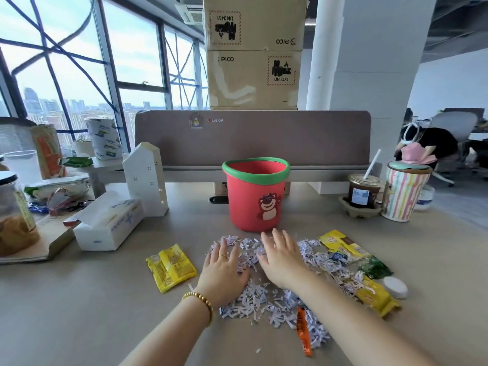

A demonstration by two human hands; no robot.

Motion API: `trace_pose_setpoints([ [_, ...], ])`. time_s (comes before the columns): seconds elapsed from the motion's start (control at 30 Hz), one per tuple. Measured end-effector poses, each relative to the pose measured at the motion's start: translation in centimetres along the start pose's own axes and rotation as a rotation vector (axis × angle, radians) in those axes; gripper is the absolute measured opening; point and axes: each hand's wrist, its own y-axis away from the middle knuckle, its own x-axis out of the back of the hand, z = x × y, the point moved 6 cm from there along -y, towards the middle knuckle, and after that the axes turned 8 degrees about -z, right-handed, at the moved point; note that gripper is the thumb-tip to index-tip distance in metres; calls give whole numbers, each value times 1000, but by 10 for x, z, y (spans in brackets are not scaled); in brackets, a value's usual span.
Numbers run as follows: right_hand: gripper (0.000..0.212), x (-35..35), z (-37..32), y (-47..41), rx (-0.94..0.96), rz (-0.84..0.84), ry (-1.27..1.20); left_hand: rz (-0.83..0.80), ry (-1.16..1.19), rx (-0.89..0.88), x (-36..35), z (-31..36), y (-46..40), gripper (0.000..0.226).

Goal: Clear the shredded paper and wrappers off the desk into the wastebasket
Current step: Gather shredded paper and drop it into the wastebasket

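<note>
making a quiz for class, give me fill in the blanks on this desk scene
1. Both hands, left hand and right hand, rest flat on the ____ paper.
2. The red wastebasket has a ____ rim.
3. The left wrist wears a beaded ____.
4. Left of the hands lies a ____ wrapper.

Missing words: shredded; green; bracelet; yellow

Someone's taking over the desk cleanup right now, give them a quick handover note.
Left hand and right hand: both flat, fingers straight, resting on the shredded paper; no grip on anything.
Wastebasket stands upright just behind the pile.
Yellow wrapper lies left of the pile; yellow wrappers and, a green wrapper and an orange wrapper lie on its right and near side.
Done: nothing visibly.
Left: all scraps and wrappers.
</note>
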Motion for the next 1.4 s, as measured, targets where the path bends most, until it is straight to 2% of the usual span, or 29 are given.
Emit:
trace_pose_setpoints([
  [0.2,57,-19,1,-4,-33,-55,144,14,45,63,-6,-2,-11,65],
  [0.43,48,-12,-11,0,46,-28,216,-8,32,89,-6,-2,-24,62],
  [0.57,37,-6,-20,5,91,66,252,105,-25,8,1,7,-18,44],
  [0.67,45,-5,-23,5,108,81,243,153,-72,2,5,10,-13,37],
  [0.9,46,-4,-30,9,157,79,324,90,-86,-19,7,17,-10,26],
  [1.0,48,-2,-33,13,181,83,338,63,-183,-25,8,22,-9,24],
  [1.23,45,0,-18,9,134,61,140,32,-248,-7,10,17,-14,30],
  [1.4,17,16,-10,10,103,114,-100,124,-130,-48,31,20,-15,22],
])
